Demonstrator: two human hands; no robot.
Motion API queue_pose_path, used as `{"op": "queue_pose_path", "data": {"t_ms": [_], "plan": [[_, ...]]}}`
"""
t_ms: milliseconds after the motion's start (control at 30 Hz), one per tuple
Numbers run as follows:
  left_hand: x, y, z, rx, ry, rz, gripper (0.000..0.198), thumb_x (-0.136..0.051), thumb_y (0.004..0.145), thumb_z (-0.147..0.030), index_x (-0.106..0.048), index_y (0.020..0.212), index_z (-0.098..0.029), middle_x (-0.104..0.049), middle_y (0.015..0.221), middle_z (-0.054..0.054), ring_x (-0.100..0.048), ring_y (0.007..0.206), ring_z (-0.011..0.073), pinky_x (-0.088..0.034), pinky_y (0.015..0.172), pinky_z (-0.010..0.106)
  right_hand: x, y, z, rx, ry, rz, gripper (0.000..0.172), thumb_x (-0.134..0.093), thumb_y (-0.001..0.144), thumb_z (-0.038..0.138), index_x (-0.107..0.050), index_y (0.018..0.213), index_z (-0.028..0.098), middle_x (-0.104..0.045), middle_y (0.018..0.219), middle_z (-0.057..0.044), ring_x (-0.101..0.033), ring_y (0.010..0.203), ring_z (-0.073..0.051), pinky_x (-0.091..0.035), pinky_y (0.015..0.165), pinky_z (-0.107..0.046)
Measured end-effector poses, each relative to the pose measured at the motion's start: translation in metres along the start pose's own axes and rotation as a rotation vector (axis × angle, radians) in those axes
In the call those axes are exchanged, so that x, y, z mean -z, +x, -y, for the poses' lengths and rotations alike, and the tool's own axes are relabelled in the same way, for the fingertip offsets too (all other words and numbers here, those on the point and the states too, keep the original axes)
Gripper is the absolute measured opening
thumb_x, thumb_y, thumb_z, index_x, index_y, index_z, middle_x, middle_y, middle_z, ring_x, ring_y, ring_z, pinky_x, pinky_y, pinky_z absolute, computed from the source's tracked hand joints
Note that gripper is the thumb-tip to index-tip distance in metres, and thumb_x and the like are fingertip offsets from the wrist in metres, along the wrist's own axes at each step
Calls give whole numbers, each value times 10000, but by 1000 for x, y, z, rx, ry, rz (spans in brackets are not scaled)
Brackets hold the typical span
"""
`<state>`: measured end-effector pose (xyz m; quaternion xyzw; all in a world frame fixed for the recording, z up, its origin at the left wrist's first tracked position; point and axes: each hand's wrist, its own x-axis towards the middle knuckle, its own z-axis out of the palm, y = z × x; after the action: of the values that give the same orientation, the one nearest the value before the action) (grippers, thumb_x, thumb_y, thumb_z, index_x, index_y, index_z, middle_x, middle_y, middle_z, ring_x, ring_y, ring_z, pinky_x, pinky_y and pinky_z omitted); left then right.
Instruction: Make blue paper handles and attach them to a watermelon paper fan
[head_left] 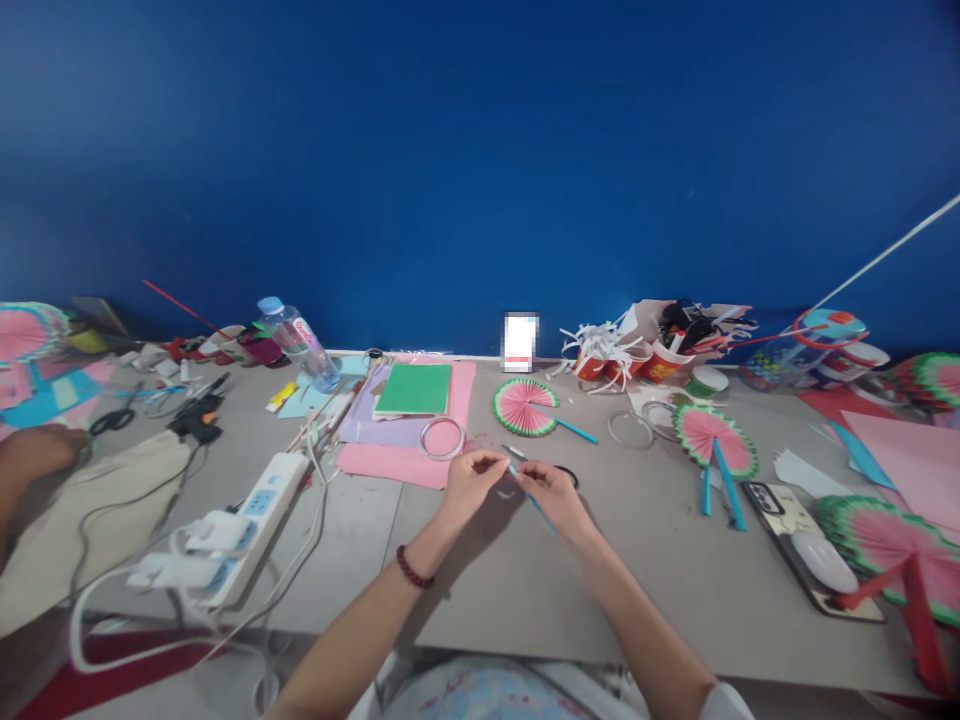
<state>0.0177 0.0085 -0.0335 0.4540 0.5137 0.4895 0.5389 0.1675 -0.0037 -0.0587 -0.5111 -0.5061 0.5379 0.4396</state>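
Pale blue patterned cloth (480, 690) is covering my lap, just below the worktop's near edge. A deep blue wall (480, 180) is rising behind the far edge of the broad grey worktop (480, 600). Pink and purple paper sheets (390, 466) are lying left of the worktop's middle, reaching toward its far edge. A long white plastic power strip (276, 487) is slanting toward the near edge, farther left. A flat green rectangular pad (414, 388) is resting on the sheets.

My left hand (474, 482) and right hand (551, 492) are hovering above the worktop's middle, both nearly closed, thumbs and fingertips pinching a narrow light-blue strip (540, 513). A round pleated pink fan with a green-and-white rim (525, 407) is lying beyond them, near the far edge.

The strip is trailing below my right hand, toward the near edge; my fingers are hiding part of it. It is looking like paper, so I am expecting something light, easily creased and hardly slippery. I am favouring a gentle fingertip hold near its ends, since squeezing the middle could be crumpling it.
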Motion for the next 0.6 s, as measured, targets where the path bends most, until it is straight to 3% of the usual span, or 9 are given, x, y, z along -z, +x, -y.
{"op": "queue_pose_path", "data": {"t_ms": [233,400,500,600], "plan": [[-2,0,-1,13,-108,55,289,-741,643,-372,-718,841,-162,-705,755,67,-613,650,151,-483,633,276,-1,0,4,-3,75,-43,262,-652,667,393,-632,815,178,-641,741,-25,-565,659,-142,-442,644,-265],[-5,-2,-2,29,-71,72,275,-714,664,-415,-651,604,-155,-610,561,27,-536,538,128,-433,546,261,-1,-2,10,12,89,-109,364,-699,612,471,-576,825,202,-630,732,-28,-596,705,-172,-473,651,-283],[-1,0,-3,19,-101,83,261,-631,737,-384,-595,595,-168,-615,601,28,-555,567,132,-429,552,249,10,-3,20,28,-47,-68,295,-639,701,458,-601,820,191,-644,732,-37,-599,691,-176,-467,634,-283],[4,2,-1,-98,42,136,227,-546,799,-315,-584,622,-177,-627,665,35,-588,668,151,-450,633,263,26,0,30,149,-313,-57,211,-549,796,387,-640,812,197,-677,802,-53,-611,718,-185,-462,677,-296]]}}
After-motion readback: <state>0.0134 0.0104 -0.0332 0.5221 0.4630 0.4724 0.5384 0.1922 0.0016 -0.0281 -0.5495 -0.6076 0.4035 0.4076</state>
